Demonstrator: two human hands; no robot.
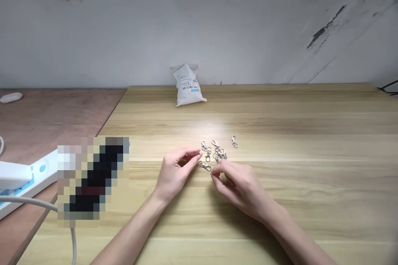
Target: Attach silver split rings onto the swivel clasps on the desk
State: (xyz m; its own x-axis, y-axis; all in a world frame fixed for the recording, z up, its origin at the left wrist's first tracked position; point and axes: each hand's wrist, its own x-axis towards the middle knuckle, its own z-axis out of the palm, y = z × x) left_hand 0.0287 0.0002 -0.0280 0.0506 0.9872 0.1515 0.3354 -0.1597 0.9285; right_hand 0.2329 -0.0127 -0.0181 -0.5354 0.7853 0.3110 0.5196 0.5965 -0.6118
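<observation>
Several silver lobster-clasp hooks with rings lie in a loose cluster on the wooden table. My left hand is at the left of the cluster, thumb and forefinger nearly together beside the small hooks; whatever is between the tips is too small to make out. Just below those fingertips, a single clasp hook lies between both hands. My right hand is curled in a pinch at the near side of the cluster, close to that hook's end; its fingertips hide what they hold, if anything. Another clasp lies apart at the right.
A white plastic packet with a printed label stands against the wall at the back. On the left are a blurred-out object, a white power strip and a grey cable. A white oval object rests on the brown surface.
</observation>
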